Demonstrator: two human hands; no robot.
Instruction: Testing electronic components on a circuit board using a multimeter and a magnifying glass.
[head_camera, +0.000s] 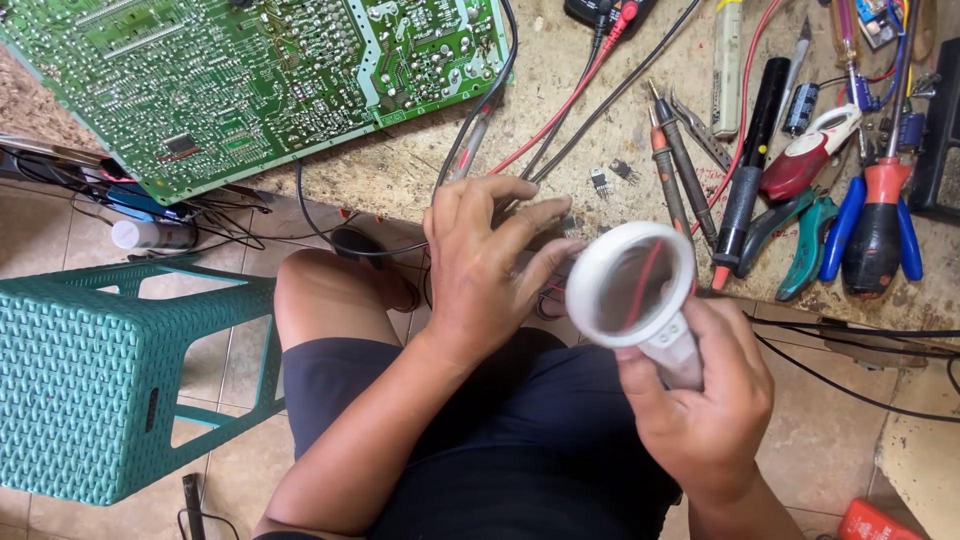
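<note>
My right hand (705, 400) grips the handle of a white round magnifying glass (632, 285), held over my lap in front of the workbench edge. My left hand (490, 260) is curled just left of the lens, its fingertips pinched on something small that the fingers hide. Two small black components (612, 177) lie on the workbench (400, 170) just beyond the hands. A large green circuit board (250, 80) lies solder side up at the top left.
Two meter probes (672, 165) with red and black leads, a black pen-shaped tool (750, 150), green pliers (805, 245), blue-handled pliers (870, 230) and a red screwdriver lie on the bench at right. A teal plastic stool (110, 370) stands at my left on the tiled floor.
</note>
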